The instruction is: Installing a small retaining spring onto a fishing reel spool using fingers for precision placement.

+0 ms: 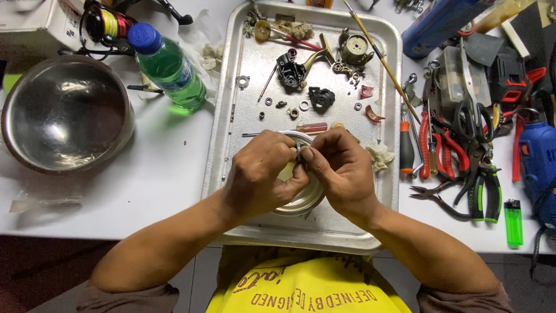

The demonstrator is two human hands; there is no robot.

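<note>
You get bright, even overhead light; glare washes the metal tray [243, 116] and steel bowl [66, 113], shadows stay soft, focus is sharp, and the edges bend slightly.

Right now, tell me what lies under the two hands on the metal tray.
Under the left hand and right hand sits a small round metal dish on the rectangular metal tray. Both hands pinch a small dark ring-shaped part above it. The dish's contents are mostly covered.
</note>
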